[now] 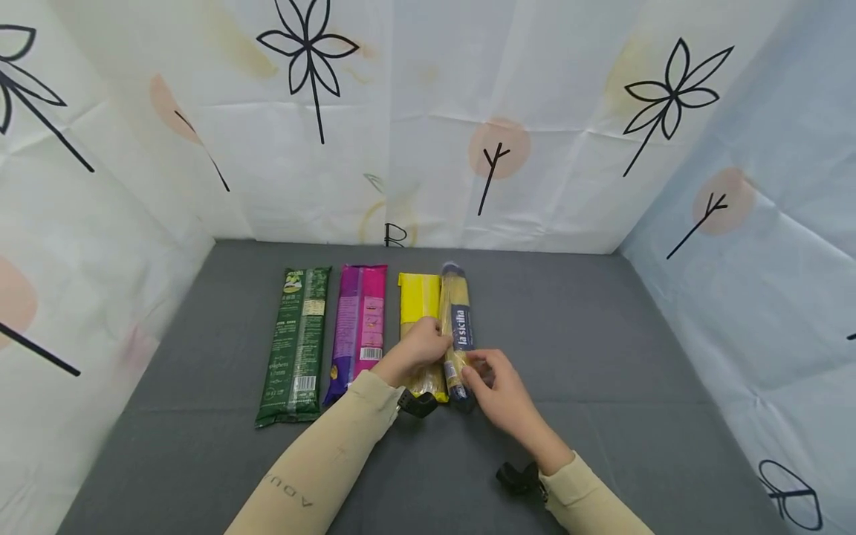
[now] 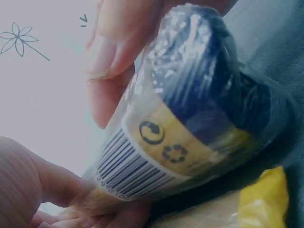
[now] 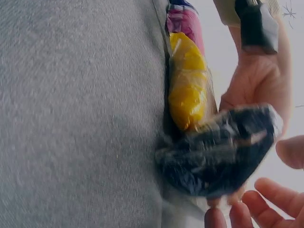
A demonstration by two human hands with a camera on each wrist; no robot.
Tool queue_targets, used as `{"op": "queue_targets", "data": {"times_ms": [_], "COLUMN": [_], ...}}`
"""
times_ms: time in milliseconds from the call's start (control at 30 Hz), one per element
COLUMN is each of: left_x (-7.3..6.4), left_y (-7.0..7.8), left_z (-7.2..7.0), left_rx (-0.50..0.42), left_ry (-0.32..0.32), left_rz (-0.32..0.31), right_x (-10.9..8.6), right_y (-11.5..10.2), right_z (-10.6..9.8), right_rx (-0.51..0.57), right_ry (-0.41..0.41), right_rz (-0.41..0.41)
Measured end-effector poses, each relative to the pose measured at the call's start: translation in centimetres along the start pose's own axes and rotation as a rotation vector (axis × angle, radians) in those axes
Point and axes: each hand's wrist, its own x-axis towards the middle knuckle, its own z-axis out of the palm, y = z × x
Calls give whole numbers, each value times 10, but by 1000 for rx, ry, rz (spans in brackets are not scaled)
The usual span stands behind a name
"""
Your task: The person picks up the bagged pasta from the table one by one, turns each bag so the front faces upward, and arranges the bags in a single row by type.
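Gripping the blue packet (image 1: 461, 327), the left hand (image 1: 426, 342) shows in the head view with its fingers curled at the packet's left edge. The right hand (image 1: 501, 390) is at the opposite edge, thumb and forefinger bent towards the wrapper with a gap between them; whether they pinch it cannot be told. The packet therefore lies between the hands. Caution: slick film could slide through a light grip, and hard squeezing could snap the contents. The yellow packet (image 1: 421, 293) lies partly beneath the left hand and could be pushed askew if that hand drags sideways. To the left of that hand lies the purple packet (image 1: 361, 312), then the green packet (image 1: 294, 342), all on the table (image 1: 602, 357). Clear film on the blue and yellow packets exposes pale pasta (image 1: 453, 288); the purple and green wrappers conceal theirs. In the left wrist view, the left thumb and fingers hold the blue packet near its barcode (image 2: 135, 166), with the right fingers across from them. In the right wrist view, the packet's dark end sits beside the right fingers, partly spread, thumb apart; without support there, that end could droop.
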Motion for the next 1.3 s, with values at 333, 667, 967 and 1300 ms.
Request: {"op": "queue_targets", "data": {"times_ms": [333,667,967,1300], "left_x": [-5,-3,-4,7], "left_y": [2,-2,2,-2], "left_z": [7,25,51,67], "left_rx": [-113,-9,72,196], "left_ry": [-10,24,-27,-25], "left_rz": [61,183,222,196], "right_x": [12,19,47,67], "right_y": [13,16,28,44], "right_z": [-15,-21,-35,-36], "right_rx": [552,631,453,330], "right_ry": [-221,-99,36,83], "right_rz": [364,410,396,430]}}
